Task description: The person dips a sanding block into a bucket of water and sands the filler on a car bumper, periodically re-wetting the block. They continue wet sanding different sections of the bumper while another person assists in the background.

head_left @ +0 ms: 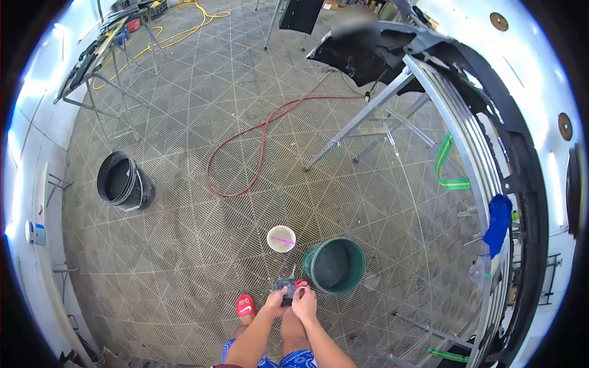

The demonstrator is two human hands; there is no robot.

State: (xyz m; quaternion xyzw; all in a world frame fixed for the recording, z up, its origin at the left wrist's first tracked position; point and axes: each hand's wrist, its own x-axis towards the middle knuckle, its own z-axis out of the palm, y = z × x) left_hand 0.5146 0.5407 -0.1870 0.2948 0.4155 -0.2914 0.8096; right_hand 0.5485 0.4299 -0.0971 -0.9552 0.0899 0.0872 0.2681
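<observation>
Low in the head view, my left hand grips the left edge of a small dark flat piece. My right hand is closed at the right side of the same piece, close beside my left hand. What the piece is cannot be made out. Just right of my hands stands a green bucket with grey contents. Ahead of my hands is a white tub with a pink stick in it.
A black bucket stands at the left. A red hose loops over the floor. On the right, a metal stand carries a long black part and a blue cloth. A work stand is at the upper left.
</observation>
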